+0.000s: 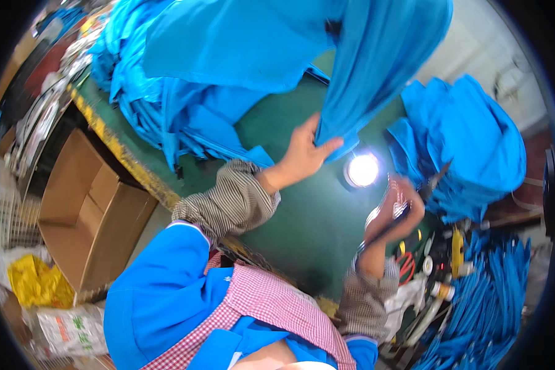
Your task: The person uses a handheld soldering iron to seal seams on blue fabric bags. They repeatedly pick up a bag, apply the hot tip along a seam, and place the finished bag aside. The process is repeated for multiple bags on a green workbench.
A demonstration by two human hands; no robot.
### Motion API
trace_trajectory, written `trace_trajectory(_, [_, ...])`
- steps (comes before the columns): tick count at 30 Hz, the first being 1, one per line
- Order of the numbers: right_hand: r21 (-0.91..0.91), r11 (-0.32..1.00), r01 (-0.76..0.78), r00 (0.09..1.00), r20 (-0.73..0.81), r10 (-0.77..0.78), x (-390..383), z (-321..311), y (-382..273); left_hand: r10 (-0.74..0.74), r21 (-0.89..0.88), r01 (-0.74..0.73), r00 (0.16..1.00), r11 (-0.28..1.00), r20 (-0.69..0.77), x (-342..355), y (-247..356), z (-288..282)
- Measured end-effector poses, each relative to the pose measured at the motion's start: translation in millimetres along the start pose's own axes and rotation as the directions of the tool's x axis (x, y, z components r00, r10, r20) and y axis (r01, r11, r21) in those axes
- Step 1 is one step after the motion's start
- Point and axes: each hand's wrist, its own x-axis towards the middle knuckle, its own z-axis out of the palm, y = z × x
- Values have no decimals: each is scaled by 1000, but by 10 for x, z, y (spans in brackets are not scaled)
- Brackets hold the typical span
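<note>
My left hand (302,157) is closed on the lower corner of a blue cloth piece (376,68), which hangs in folds up toward the far edge of the view. To the right, my right hand (396,213) grips a dark, pointed tool (438,177) whose tip points up and away. Motion blurs the tool, so its exact kind is unclear. Between both hands, a round bright light (362,170) glares over the green table (302,228). The tool and the held cloth are apart.
More blue cloth (197,117) is heaped at the far left, with another pile (465,142) at right. Blue strips (487,296), a yellow-handled tool (457,250) and small items crowd the near right. An open cardboard box (98,216) stands beside the table's yellow edge.
</note>
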Motion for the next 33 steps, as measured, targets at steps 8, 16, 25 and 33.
trace_trajectory(8, [43, 997, 71, 987, -149, -64, 266, 188, 455, -382, -206, 391, 920, 897, 83, -896, -536, 692])
trace_trajectory(16, [55, 989, -141, 989, -36, 143, 150, -115, 612, -611, -254, 644, 765, 722, 203, -507, -612, 591])
trace_trajectory(25, [-69, 997, -36, 998, 46, 39, 173, -189, 528, -629, 61, 637, 733, 768, 259, -441, -526, 544])
trace_trajectory(33, [-78, 976, -202, 979, -55, 198, 126, -301, 650, -576, 52, 593, 753, 804, 317, -627, -568, 914])
